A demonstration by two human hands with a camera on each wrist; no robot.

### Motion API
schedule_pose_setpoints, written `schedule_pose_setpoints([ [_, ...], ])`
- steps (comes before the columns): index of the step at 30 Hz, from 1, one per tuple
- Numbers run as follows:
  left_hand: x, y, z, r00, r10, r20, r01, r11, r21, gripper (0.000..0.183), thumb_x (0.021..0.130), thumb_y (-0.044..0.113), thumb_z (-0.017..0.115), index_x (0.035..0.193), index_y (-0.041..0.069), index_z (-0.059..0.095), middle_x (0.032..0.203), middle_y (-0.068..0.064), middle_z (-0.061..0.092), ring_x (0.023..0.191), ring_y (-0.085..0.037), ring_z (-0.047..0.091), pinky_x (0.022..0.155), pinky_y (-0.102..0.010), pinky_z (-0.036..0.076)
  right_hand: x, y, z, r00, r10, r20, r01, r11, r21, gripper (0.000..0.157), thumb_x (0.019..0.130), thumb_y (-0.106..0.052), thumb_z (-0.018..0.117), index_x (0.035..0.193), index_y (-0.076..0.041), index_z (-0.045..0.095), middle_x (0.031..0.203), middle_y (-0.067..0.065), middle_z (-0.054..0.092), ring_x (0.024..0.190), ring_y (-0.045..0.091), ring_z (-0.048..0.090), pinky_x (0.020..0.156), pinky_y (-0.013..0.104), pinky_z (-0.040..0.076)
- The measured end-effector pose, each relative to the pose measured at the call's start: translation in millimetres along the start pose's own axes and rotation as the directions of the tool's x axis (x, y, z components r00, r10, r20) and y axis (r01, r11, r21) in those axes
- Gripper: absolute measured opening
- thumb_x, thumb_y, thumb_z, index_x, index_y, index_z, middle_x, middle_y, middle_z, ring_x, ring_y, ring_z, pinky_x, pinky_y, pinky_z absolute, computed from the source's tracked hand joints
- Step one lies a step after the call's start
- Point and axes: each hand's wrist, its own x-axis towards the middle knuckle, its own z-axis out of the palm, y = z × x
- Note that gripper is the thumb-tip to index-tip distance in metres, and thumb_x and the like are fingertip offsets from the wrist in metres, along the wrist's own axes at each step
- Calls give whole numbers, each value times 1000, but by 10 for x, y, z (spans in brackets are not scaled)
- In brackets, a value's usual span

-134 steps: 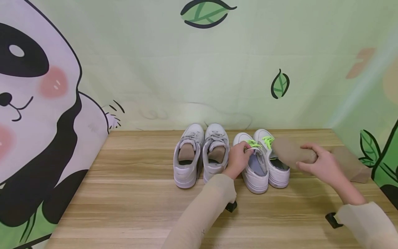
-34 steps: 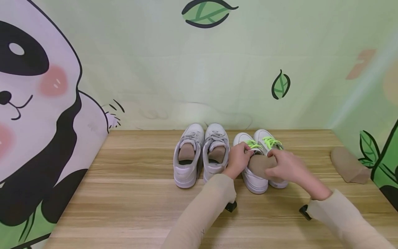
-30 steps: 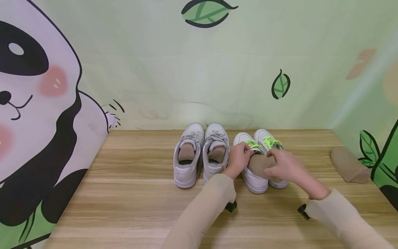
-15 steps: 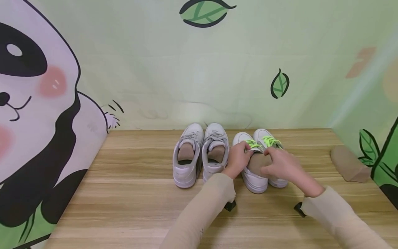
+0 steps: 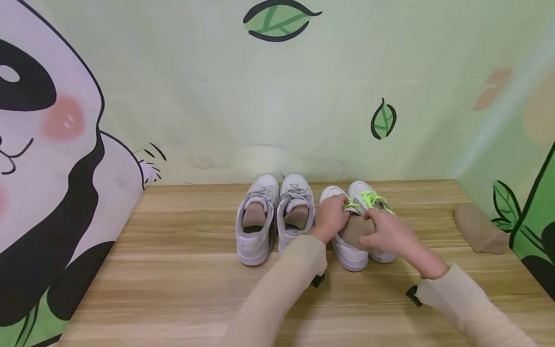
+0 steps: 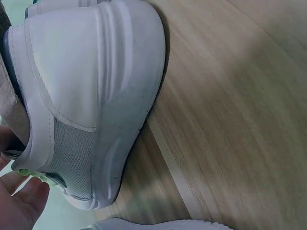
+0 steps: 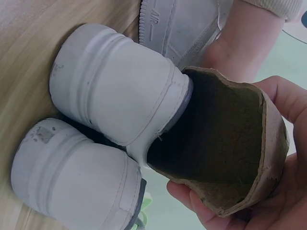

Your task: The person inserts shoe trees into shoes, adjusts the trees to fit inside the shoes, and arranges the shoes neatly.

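Two white sneakers with neon-green laces stand side by side in the head view, the left sneaker (image 5: 349,259) partly hidden by my hands and the right sneaker (image 5: 358,191) behind my right hand. My left hand (image 5: 331,219) pinches the left sneaker's tongue by the laces; its fingertips show beside the laces in the left wrist view. My right hand (image 5: 392,236) grips a brown molded-cardboard shoe insert (image 5: 353,230) by its wide end. The insert's narrow end is hidden in the left sneaker's opening. In the right wrist view, the insert (image 7: 216,143) shows its hollow inside.
Left of my hands stands a pair of white sneakers with grey laces, the outer sneaker (image 5: 253,248) and the inner sneaker (image 5: 296,188), each with a brown insert inside. Another cardboard insert (image 5: 479,229) lies at the right on the wooden tabletop (image 5: 173,299). A printed cloth (image 5: 195,96) hangs behind.
My right hand has brought the insert leftward from beside the sneakers to the left sneaker's opening, then slightly further in. My left hand stays at the tongue. The head view has shifted slightly.
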Motion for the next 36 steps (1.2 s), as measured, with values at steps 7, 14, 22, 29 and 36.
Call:
schedule_pose_setpoints([
  [7, 11, -24, 16, 1000, -30, 0, 30, 1000, 1, 22, 77, 40, 64, 91, 23, 61, 88, 6, 63, 78, -12, 59, 58, -25, 43, 3, -19, 26, 1000, -14, -12, 14, 1000, -8, 49, 65, -30, 65, 104, -2, 54, 81, 7, 60, 66, 20, 51, 50, 32, 38],
  [14, 4, -40, 31, 999, -33, 6, 34, 998, -45, 32, 75, 49, 62, 91, 21, 60, 88, 6, 64, 78, -10, 58, 61, -23, 44, -8, -28, 24, 999, -15, -30, 15, 1000, -14, 47, 64, -30, 65, 102, -3, 55, 88, 11, 61, 66, 21, 51, 50, 32, 38],
  [22, 10, -34, 25, 999, -44, 5, 44, 998, -49, 33, 76, 50, 60, 93, 22, 61, 91, 6, 65, 82, -11, 59, 64, -24, 45, 18, -41, 31, 1000, -4, -31, 3, 1000, -17, 46, 64, -29, 63, 101, -4, 55, 83, 7, 60, 66, 20, 51, 49, 33, 38],
  [29, 8, -38, 28, 1000, -23, 4, 23, 998, -58, 34, 76, 50, 60, 93, 21, 62, 91, 5, 65, 83, -11, 60, 66, -23, 45, 70, -50, 47, 999, 7, -38, -8, 1000, -25, 45, 62, -29, 61, 100, -4, 55, 76, 5, 58, 65, 20, 51, 48, 33, 37],
  [36, -32, -42, 28, 1000, 20, -13, -21, 996, -82, 29, 80, 41, 60, 99, 19, 62, 96, 3, 65, 88, -13, 60, 72, -25, 46, 93, -39, 37, 999, 12, -31, -12, 1000, -9, 47, 64, -28, 63, 103, -3, 54, 93, 15, 61, 77, 27, 56, 58, 40, 43],
])
